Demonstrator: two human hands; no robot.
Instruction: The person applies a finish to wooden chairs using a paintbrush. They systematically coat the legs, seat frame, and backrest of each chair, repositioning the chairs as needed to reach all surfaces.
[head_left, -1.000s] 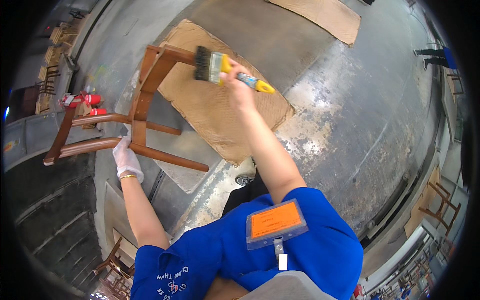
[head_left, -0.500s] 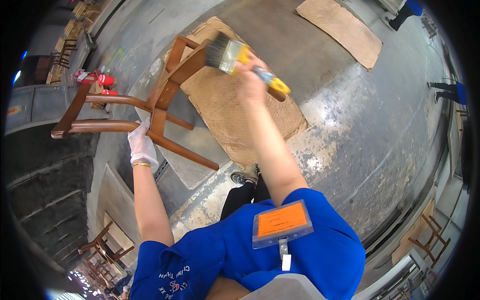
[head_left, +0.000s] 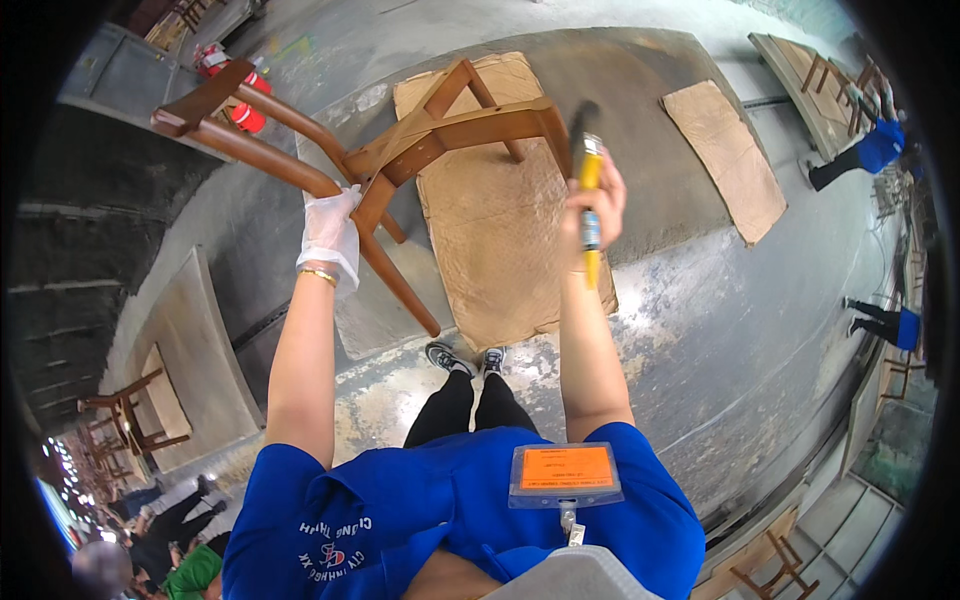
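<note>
Head view: the gloved left hand (head_left: 330, 232) grips a tilted wooden chair (head_left: 412, 160), partly above brown cardboard (head_left: 492, 240); the right hand (head_left: 603, 197) is closed around a brush (head_left: 590, 168), its dark bristles just beside the chair, contact unclear.

One brush (head_left: 590, 170); one held chair frame (head_left: 415, 157); one glove (head_left: 331, 235); one badge (head_left: 567, 468).

Red containers (head_left: 247, 118), a blue-shirted co-worker (head_left: 880, 148)
</note>
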